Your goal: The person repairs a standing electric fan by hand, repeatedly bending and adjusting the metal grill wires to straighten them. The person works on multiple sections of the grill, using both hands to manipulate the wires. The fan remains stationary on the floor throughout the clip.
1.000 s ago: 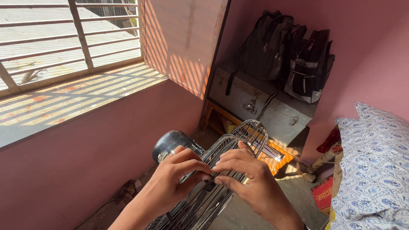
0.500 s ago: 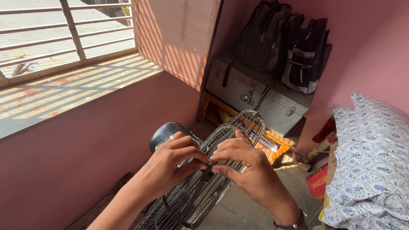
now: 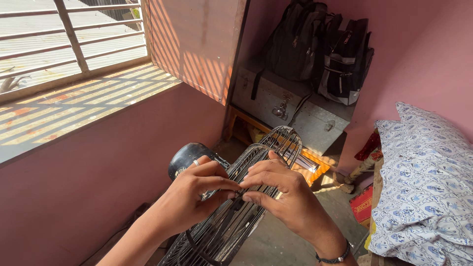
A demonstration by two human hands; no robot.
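Both forearms bare, no sleeves in view. Left hand [image 3: 197,194]: ring on one finger. Right hand [image 3: 283,197]: dark beaded band [image 3: 334,257] at the wrist.

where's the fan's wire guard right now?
In the head view the fan's wire guard is low and centre, edge-on under both hands: the left hand and right hand pinch its rim, with the black motor housing just behind on the left.

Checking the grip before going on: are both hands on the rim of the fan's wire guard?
Yes: the left hand and the right hand meet fingertip to fingertip on the edge of the wire fan guard.
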